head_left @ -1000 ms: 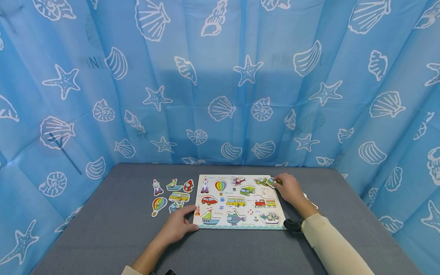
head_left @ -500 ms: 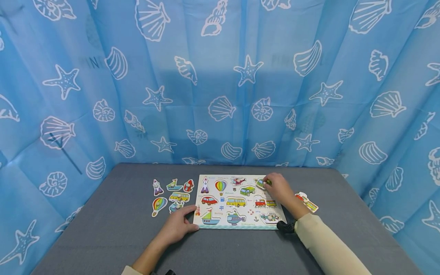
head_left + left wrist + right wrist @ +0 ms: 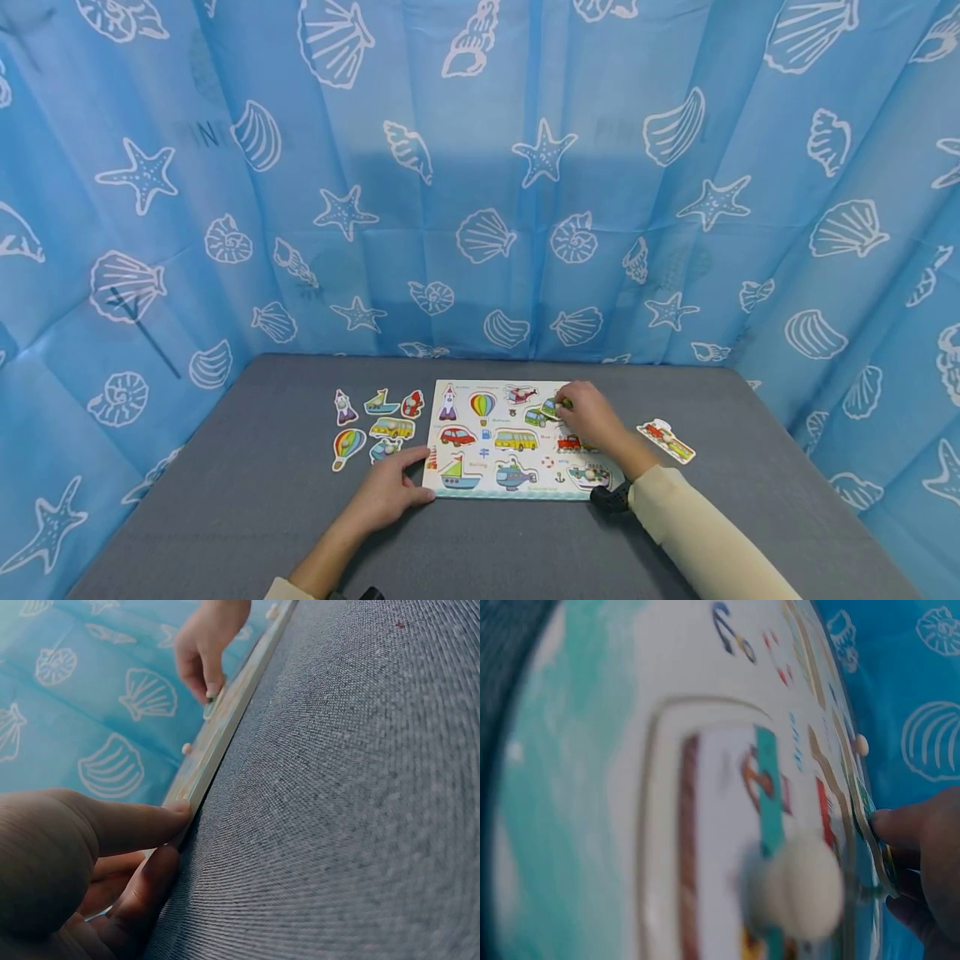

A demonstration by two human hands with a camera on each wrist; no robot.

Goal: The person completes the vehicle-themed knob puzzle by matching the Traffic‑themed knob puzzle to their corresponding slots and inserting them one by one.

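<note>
My left hand [image 3: 390, 490] holds the left edge of a wooden peg puzzle board [image 3: 459, 454], with finger and thumb at its rim in the left wrist view. Over the board's upper right part, my right hand [image 3: 596, 417] pinches a green truck puzzle piece [image 3: 550, 408] by its knob. That piece is tilted in the right wrist view and lies beside and partly over the printed green truck [image 3: 534, 417]. A ship piece [image 3: 589, 476] sits in its recess at the lower right, its pale knob [image 3: 802, 889] large in the right wrist view. A helicopter piece [image 3: 519, 395] is at the top.
Left of the board lie several loose pieces, among them a balloon [image 3: 347, 447], a yellow bus [image 3: 392, 428] and a sailboat [image 3: 382, 403]. A train piece [image 3: 666, 440] lies to the right. A blue shell-patterned curtain [image 3: 525, 275] hangs behind the grey table [image 3: 480, 550].
My right hand has carried the green truck piece leftward, from the board's upper right edge toward the printed truck. The train piece has come into full view. My left hand stays put.
</note>
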